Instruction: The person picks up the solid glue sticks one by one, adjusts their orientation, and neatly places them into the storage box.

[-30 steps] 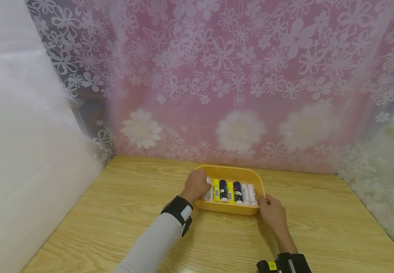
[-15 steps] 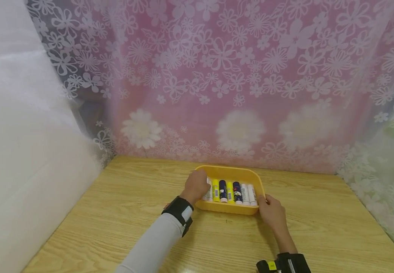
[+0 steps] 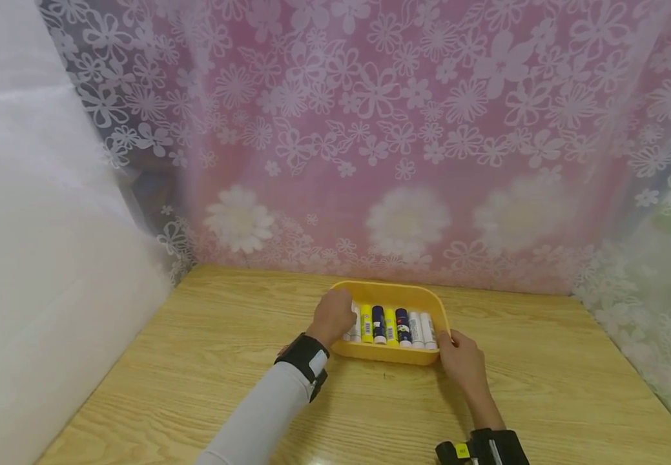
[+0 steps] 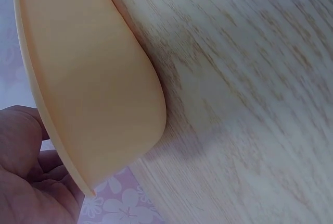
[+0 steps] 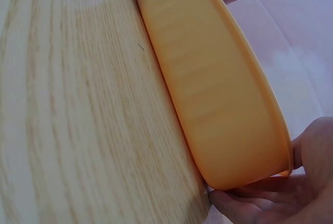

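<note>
A shallow yellow plastic tray (image 3: 381, 354) with rounded corners stands near the back of the table. Inside it lies a row of glue sticks (image 3: 391, 326), some yellow, some dark blue and some white. My left hand (image 3: 332, 318) grips the tray's left end and covers part of the leftmost white sticks. At the front right corner, my right hand (image 3: 464, 361) holds the tray's rim with the thumb on the inner side. In the right wrist view, fingers (image 5: 234, 203) reach under that corner beside the tabletop. The left wrist view shows the left thumb at the rim.
The wood-grain table (image 3: 207, 387) extends in front and to both sides. Behind it hangs a pink curtain (image 3: 323, 194) with white flowers, close to the tray's back. White sheeting (image 3: 50, 258) bounds the left side, and a floral sheet (image 3: 660, 310) the right.
</note>
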{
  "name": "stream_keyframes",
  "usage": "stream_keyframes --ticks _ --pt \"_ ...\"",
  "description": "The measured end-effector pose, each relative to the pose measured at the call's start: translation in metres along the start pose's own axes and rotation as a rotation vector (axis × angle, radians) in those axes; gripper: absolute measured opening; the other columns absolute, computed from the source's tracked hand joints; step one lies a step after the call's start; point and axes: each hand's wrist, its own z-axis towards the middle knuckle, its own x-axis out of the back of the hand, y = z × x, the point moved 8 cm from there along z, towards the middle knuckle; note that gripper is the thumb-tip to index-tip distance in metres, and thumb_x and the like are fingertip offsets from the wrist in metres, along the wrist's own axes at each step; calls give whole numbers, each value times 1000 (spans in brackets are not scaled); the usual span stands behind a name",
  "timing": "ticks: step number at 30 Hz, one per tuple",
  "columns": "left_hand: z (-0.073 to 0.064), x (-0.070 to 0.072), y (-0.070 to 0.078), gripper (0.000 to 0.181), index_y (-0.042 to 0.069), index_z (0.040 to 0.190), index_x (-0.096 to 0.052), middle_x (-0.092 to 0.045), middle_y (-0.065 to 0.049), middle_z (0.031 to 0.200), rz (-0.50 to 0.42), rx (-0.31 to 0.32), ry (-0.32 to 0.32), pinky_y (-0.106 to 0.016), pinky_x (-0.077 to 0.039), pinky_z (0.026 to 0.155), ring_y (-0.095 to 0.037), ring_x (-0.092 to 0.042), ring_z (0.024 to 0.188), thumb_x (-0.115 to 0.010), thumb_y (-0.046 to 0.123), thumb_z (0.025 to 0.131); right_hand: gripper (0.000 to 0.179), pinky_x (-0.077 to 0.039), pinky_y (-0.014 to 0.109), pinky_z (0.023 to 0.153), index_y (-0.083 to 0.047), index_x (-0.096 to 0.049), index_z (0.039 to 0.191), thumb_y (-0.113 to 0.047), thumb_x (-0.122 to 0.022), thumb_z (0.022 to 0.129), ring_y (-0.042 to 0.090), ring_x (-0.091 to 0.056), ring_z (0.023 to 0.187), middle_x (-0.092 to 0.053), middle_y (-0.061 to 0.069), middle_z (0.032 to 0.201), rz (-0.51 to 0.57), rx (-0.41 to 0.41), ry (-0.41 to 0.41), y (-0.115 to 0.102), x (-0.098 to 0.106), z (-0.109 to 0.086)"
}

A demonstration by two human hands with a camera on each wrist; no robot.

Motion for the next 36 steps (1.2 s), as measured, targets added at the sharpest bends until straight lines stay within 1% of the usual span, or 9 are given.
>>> stream_keyframes --ticks 2,6,9,11,15,23,30,33,36 --pt "0 1 0 17 1 77 -68 -42 0 59 4 -9 5 -24 -36 49 -14 -44 54 -69 7 93 47 -45 30 70 2 -62 132 -30 -41 106 31 -59 96 -66 26 124 -4 4 5 -1 0 0" --pt "1 1 2 30 6 64 -59 -34 1 56 10 -30 11 -24 -32 47 -14 -38 51 -68 5 92 46 -44 30 68 2 -64 130 -30 -41 106 31 -57 93 -67 24 119 -9 1 12 -1 1 0" --pt "2 -1 1 34 7 60 -55 -30 1 56 12 -32 5 -23 -31 47 -13 -36 50 -67 3 92 46 -43 30 66 2 -64 130 -29 -41 106 30 -58 92 -67 24 118 -7 3 13 -1 2 0" --pt "3 -2 0 32 6 61 -57 -32 1 56 15 -20 -2 -23 -32 48 -14 -37 51 -67 2 92 46 -44 29 66 2 -63 131 -29 -41 106 30 -59 92 -67 25 120 -3 6 9 -2 2 -1" --pt "3 -3 -1 24 4 68 -64 -39 0 58 22 1 -12 -24 -37 50 -15 -43 54 -68 3 92 47 -44 29 65 3 -61 135 -29 -41 106 30 -60 91 -67 26 122 2 8 1 -1 0 0" --pt "4 -2 1 17 3 75 -70 -53 -3 66 49 1 -23 -26 -43 56 -17 -51 61 -69 4 91 48 -44 29 66 3 -61 135 -29 -40 106 30 -60 93 -67 25 121 -6 9 5 0 0 1" --pt "8 -4 0 13 3 80 -72 -59 -4 71 75 10 -36 -28 -49 62 -17 -54 66 -69 6 92 48 -45 28 66 4 -61 134 -29 -40 106 30 -61 93 -67 27 123 -5 13 5 0 0 1" --pt "9 -5 0 12 2 81 -73 -61 -4 74 90 11 -38 -29 -52 65 -17 -55 68 -70 6 92 47 -45 29 64 3 -62 132 -30 -40 106 29 -61 90 -68 26 119 -5 13 9 1 0 2" --pt "8 -4 1 11 2 81 -72 -62 -5 75 99 12 -38 -30 -53 67 -18 -56 69 -70 6 92 46 -45 29 65 3 -62 132 -30 -41 107 29 -61 91 -68 26 119 -11 17 11 1 0 2"
